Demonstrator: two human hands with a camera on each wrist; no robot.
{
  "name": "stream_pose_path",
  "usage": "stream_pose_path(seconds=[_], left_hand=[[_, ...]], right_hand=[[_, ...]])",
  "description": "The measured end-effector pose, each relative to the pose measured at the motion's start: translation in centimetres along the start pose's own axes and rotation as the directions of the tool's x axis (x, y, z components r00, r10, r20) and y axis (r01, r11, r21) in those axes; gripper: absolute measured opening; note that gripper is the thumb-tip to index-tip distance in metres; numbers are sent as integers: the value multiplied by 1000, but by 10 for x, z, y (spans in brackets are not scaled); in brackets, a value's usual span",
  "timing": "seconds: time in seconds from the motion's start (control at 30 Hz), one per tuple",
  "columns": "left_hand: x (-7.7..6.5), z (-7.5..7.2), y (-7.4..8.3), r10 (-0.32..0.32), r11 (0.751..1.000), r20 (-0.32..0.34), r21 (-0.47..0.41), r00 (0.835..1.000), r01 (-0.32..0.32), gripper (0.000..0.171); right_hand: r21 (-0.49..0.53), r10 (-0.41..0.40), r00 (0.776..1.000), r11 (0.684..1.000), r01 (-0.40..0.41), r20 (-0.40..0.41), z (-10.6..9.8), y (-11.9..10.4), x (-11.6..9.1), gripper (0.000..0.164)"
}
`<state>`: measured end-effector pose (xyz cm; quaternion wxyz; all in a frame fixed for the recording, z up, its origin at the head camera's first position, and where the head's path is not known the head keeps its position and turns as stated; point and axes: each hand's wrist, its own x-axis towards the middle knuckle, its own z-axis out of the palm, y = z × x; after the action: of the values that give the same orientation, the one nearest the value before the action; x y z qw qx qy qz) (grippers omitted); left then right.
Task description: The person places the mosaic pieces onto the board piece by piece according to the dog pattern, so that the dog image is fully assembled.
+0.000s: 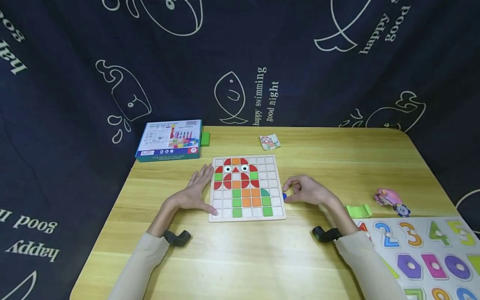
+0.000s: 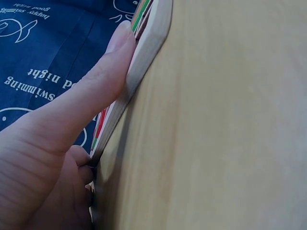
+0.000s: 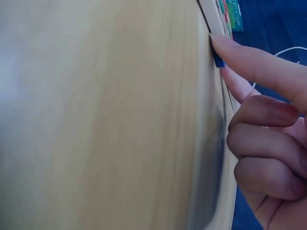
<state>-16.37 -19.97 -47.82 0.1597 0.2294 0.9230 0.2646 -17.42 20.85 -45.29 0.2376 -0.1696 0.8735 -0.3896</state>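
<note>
A square mosaic board (image 1: 276, 201) lies on the table, its grid partly filled with red, orange, green and eye-marked tiles in a figure. My left hand (image 1: 196, 191) rests along the board's left edge, fingers extended, thumb at the near left corner. In the left wrist view that thumb presses the board's pale side (image 2: 151, 45). Just off the right edge, my right hand (image 1: 308, 190) pinches a small blue tile (image 1: 284, 196) between thumb and index finger. The right wrist view shows this blue tile (image 3: 218, 59) low by the board, partly hidden by the fingers.
Behind the board lie a picture card (image 1: 269, 142), a boxed toy set (image 1: 168, 140) and a green block (image 1: 205, 139). At right are a light green piece (image 1: 358, 211), a pink toy (image 1: 387, 196), a round chip (image 1: 402, 210) and a number-and-shape puzzle board (image 1: 406, 246).
</note>
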Motion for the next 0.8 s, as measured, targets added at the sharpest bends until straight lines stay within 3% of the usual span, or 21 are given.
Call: stream_pose_path(seconds=[0.33, 0.63, 0.8], left_hand=[[0, 1, -2, -9, 1000, 2, 2, 1000, 9, 142], [0, 1, -2, -15, 1000, 6, -2, 1000, 15, 141], [0, 0, -2, -16, 1000, 6, -2, 1000, 16, 141]], right_hand=[[-15, 27, 999, 1000, -27, -24, 1, -1, 3, 28], [10, 4, 1000, 1000, -4, 13, 1, 1, 9, 27], [-4, 2, 1000, 1000, -2, -19, -3, 4, 11, 25]])
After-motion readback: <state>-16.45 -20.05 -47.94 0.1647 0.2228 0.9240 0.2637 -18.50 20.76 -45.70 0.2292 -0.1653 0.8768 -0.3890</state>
